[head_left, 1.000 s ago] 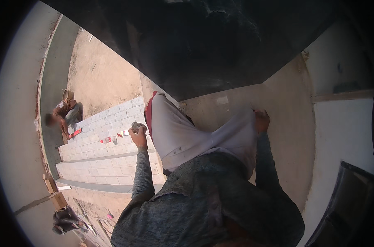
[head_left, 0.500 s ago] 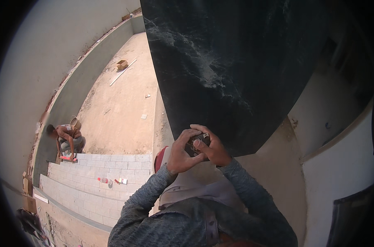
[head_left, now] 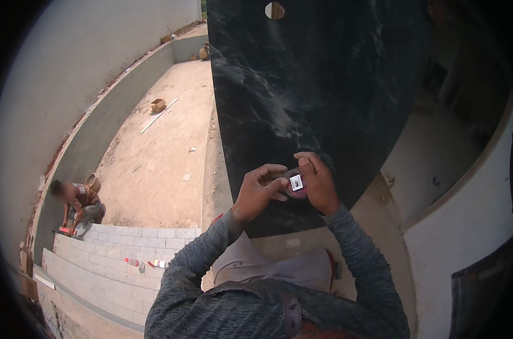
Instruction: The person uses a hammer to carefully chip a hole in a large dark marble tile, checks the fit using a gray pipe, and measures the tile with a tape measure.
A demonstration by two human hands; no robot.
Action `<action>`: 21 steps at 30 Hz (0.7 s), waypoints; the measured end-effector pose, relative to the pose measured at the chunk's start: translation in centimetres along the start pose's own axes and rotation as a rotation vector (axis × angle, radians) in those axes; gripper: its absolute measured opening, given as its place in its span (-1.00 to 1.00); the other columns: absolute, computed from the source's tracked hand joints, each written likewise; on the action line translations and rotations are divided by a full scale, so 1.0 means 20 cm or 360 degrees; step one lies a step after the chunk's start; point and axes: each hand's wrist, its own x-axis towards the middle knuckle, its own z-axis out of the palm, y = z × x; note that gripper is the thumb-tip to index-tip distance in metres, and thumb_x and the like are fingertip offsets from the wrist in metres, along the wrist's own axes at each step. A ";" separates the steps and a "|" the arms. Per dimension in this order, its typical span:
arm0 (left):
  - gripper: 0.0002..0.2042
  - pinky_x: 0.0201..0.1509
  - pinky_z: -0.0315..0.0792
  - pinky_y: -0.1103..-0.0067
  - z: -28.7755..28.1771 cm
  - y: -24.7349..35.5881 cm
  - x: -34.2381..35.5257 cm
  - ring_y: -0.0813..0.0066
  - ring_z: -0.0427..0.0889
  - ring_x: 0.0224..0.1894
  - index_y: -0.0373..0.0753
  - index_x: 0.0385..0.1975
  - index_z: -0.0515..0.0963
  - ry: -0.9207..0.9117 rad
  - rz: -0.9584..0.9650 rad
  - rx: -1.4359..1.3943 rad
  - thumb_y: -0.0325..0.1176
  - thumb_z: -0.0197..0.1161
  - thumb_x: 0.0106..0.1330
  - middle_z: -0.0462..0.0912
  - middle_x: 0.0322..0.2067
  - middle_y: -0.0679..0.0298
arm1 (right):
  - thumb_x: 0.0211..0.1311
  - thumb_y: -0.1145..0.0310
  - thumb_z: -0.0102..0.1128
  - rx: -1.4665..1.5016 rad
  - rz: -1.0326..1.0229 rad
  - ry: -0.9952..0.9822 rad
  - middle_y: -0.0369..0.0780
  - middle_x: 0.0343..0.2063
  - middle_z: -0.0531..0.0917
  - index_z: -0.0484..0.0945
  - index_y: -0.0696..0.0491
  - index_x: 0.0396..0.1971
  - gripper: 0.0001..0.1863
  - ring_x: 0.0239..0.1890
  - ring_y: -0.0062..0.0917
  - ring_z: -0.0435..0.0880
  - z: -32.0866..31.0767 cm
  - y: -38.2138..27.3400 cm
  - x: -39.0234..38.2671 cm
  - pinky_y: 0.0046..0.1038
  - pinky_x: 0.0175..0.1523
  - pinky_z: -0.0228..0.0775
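Between my two hands is a small round object (head_left: 293, 191), dark and reddish with a white square label on its face; its exact kind is not clear. My left hand (head_left: 258, 192) pinches its near-left edge with thumb and fingers. On the other side, my right hand (head_left: 321, 185) closes round it, thumb and fingers bent over the far edge. Both hands are held above the near end of a large black slab (head_left: 250, 107) with white veining. A round hole (head_left: 274, 11) is cut through the slab at its far end.
Pale paving tiles (head_left: 115, 243) form steps at the left, with a plastic bottle (head_left: 135, 263) lying on them. A co-worker (head_left: 84, 203) crouches by the low wall (head_left: 109, 118). Beyond lie a cardboard box (head_left: 158, 105) and a white strip (head_left: 157, 117). A white curved wall (head_left: 465, 226) stands right.
The round object has been turned, so its white label now shows. My right hand has shifted right and my fingers have loosened around it. The slab's far hole has come into view.
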 end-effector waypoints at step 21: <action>-0.66 -0.02 0.60 0.55 0.09 0.49 0.10 0.48 0.62 -0.05 -0.39 -0.01 0.38 -0.0195 0.0600 -0.0416 -0.47 0.28 0.28 0.57 -0.13 0.16 | -0.05 0.40 0.47 0.0317 -0.0450 -0.0086 -0.18 -0.01 0.54 0.35 0.18 0.15 -0.29 -0.02 -0.49 0.59 0.00 -0.64 0.11 -0.49 0.08 0.52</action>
